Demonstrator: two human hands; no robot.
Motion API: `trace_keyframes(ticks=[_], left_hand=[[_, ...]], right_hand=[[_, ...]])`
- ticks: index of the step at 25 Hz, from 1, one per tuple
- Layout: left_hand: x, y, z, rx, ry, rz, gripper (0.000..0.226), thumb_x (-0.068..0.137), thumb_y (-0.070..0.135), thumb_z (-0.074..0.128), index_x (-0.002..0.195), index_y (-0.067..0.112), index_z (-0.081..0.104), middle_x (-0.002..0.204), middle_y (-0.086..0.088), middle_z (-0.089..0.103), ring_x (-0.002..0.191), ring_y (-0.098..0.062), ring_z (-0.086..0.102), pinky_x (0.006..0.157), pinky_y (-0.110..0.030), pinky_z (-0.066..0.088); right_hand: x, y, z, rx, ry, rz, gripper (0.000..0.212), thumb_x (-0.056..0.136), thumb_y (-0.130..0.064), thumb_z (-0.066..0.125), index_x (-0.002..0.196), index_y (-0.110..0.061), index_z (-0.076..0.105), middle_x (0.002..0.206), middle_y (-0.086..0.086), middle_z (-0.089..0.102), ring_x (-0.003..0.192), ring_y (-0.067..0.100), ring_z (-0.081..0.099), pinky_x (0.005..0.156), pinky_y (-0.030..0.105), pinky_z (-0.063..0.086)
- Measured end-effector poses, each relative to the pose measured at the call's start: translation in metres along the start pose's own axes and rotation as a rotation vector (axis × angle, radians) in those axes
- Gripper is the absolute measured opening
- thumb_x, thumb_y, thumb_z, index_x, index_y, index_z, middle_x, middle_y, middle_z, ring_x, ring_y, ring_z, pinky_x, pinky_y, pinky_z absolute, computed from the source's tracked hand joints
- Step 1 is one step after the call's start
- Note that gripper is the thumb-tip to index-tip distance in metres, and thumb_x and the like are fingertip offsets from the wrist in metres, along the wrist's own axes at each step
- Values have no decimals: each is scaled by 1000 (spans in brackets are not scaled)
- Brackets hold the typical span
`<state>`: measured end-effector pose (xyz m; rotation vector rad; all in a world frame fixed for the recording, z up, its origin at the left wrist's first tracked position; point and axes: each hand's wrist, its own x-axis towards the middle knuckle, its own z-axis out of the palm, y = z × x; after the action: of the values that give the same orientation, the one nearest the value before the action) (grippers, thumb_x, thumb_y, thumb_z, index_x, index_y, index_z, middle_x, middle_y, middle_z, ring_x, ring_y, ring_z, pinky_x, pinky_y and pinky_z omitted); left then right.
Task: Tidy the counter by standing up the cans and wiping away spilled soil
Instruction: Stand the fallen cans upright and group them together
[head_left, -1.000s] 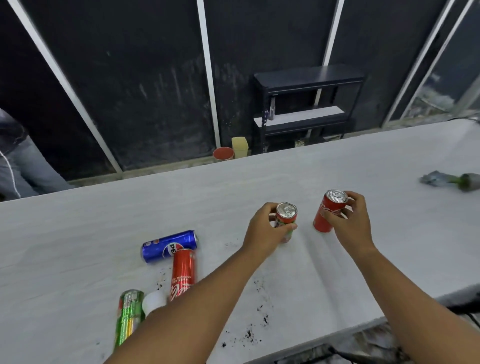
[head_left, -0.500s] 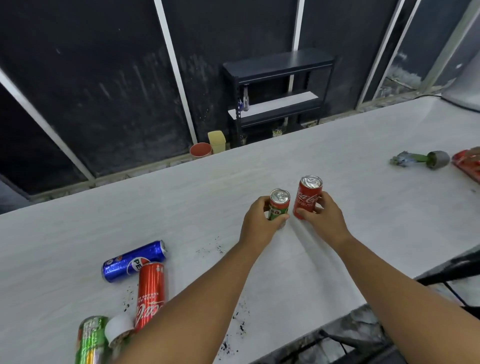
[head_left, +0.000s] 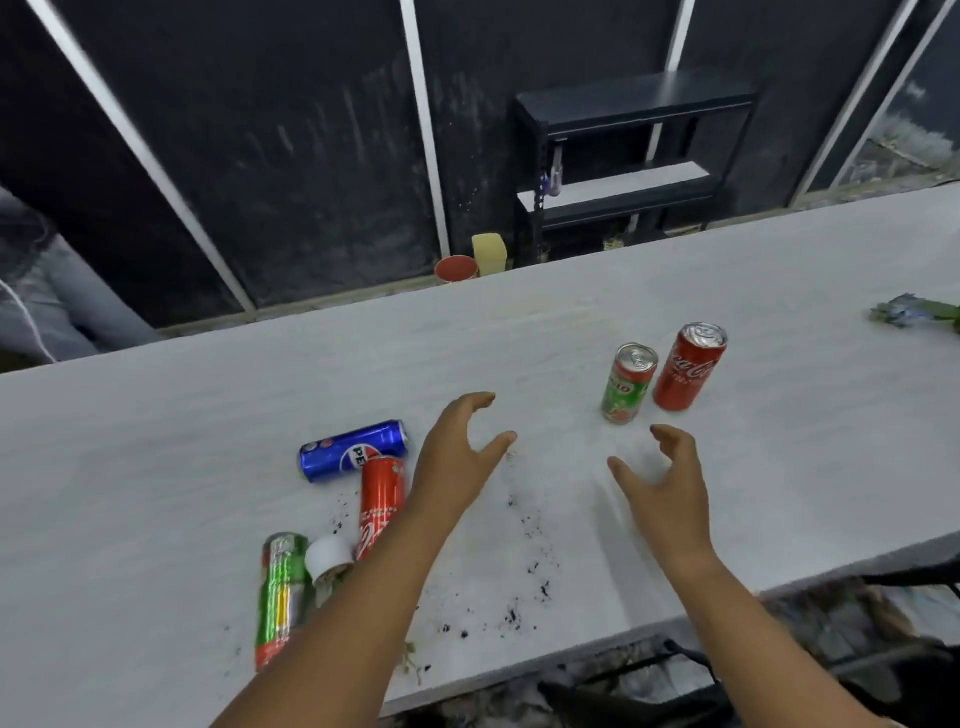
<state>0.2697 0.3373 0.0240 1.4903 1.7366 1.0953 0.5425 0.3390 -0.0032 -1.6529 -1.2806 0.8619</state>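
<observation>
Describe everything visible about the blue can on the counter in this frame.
The blue can is a slim metal drink can, glossy blue with a round red, white and blue logo and partial white lettering. It lies on its side on the white counter, its length running left to right. Its lower right side meets or nearly meets the end of a fallen red can. The open left hand is close but not touching it.

My white counter (head_left: 182, 441) carries two upright cans (head_left: 628, 383), three toppled ones (head_left: 353, 450), a tipped white pot (head_left: 328, 557) and scattered soil (head_left: 535, 566).
</observation>
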Motion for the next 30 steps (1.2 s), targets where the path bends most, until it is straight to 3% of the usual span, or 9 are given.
trace_keyframes(ticks=[5, 10, 13, 17, 20, 24, 30], left_hand=[[-49, -34, -101, 0, 217, -92, 47, 92, 46, 83, 127, 63, 57, 129, 45, 55, 117, 21, 55, 89, -12, 49], [-105, -78, -174, 26, 319, -177, 46, 95, 41, 81, 135, 51, 62, 137, 33, 59, 129, 6, 57, 105, -21, 47], [-138, -99, -199, 72, 275, -266, 48, 92, 48, 81, 137, 48, 62, 140, 28, 57, 135, -2, 55, 110, -27, 46], [-168, -109, -205, 77, 261, -376, 54, 89, 51, 83, 138, 49, 59, 134, 29, 54, 124, -1, 57, 100, -29, 53], [-182, -112, -197, 79, 223, -425, 67, 87, 52, 85, 145, 41, 54, 137, 20, 54, 116, 0, 59, 93, -31, 57], [-193, -110, -186, 33, 203, -460, 70, 83, 62, 84, 143, 45, 51, 126, 20, 59, 106, -2, 65, 79, -22, 58], [-190, -107, -185, 12, 220, -527, 70, 83, 54, 88, 140, 41, 48, 111, 18, 64, 92, -1, 69, 64, -17, 53]], right_hand=[[-44, -46, 65, -12, -247, -95, 48, 89, -41, 85, 129, -38, 58, 131, -20, 62, 122, 6, 59, 95, 29, 47], [-81, -81, 121, -45, -515, -253, 34, 93, -37, 81, 122, -48, 65, 130, -28, 62, 122, -4, 58, 99, 26, 50], [-100, -92, 149, -98, -652, -290, 43, 89, -53, 80, 129, -50, 63, 133, -35, 54, 125, -4, 55, 100, 25, 48], [-119, -100, 176, -164, -660, -178, 62, 85, -64, 78, 141, -51, 53, 138, -19, 52, 108, 1, 63, 83, 25, 54], [-132, -104, 192, -277, -645, -148, 85, 78, -73, 77, 150, -48, 40, 132, -15, 49, 108, 9, 63, 88, 38, 60], [-139, -105, 201, -290, -640, -103, 92, 81, -56, 83, 155, -44, 31, 126, -5, 56, 105, 16, 68, 86, 41, 62], [-135, -104, 195, -232, -624, -64, 78, 79, -33, 87, 144, -35, 44, 104, -3, 66, 78, 14, 75, 63, 33, 66]])
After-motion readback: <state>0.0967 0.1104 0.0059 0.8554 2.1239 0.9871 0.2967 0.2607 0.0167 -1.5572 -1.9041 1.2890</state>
